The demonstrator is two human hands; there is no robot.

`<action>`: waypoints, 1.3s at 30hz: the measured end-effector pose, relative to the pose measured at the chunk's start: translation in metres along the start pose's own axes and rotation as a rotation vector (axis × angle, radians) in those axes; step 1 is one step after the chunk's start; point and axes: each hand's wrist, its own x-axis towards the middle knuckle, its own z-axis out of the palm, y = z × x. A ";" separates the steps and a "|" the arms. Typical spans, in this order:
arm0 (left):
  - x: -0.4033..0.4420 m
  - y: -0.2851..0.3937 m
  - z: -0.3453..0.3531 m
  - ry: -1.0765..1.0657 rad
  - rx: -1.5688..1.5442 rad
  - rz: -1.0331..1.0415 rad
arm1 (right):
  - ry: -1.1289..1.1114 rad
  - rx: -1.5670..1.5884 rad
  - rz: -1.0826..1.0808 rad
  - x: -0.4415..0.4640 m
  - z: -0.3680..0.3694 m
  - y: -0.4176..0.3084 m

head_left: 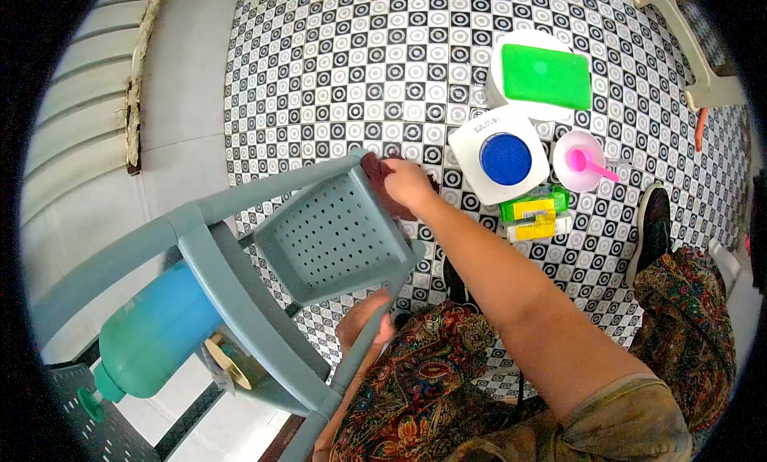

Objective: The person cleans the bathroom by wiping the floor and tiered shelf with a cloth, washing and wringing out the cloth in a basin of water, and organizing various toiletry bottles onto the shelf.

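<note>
A grey-blue plastic rack [300, 374] leans across the left side, its perforated shelf tray [323, 242] facing up. My right hand [407, 186] is closed on a bunched maroon cloth [383, 182], which lies against the tray's far right corner. Below the tray, my left hand [359, 322] is curled at the rack's lower rail, partly hidden behind it. A bottle [156, 330] of blue-green liquid with a green cap lies within another part of the rack, beside a roll of tape [228, 362].
On the patterned tile floor [343, 79] stand a white tub with a green sponge [547, 75], a white container with a blue round top [506, 158], and a pink bowl with a pink scoop [587, 160]. A green-yellow packet [535, 210] lies nearby. A beige plastic chair [695, 47] is at upper right.
</note>
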 end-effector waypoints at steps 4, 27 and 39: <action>0.000 -0.003 -0.002 0.024 -0.034 0.087 | 0.207 -0.162 -0.189 -0.014 0.014 -0.007; -0.004 -0.016 0.004 0.024 -0.064 0.105 | 0.107 -0.597 -0.320 0.004 0.008 -0.052; 0.020 0.013 0.004 0.116 0.090 0.005 | 0.343 -0.307 -0.378 -0.121 -0.049 0.035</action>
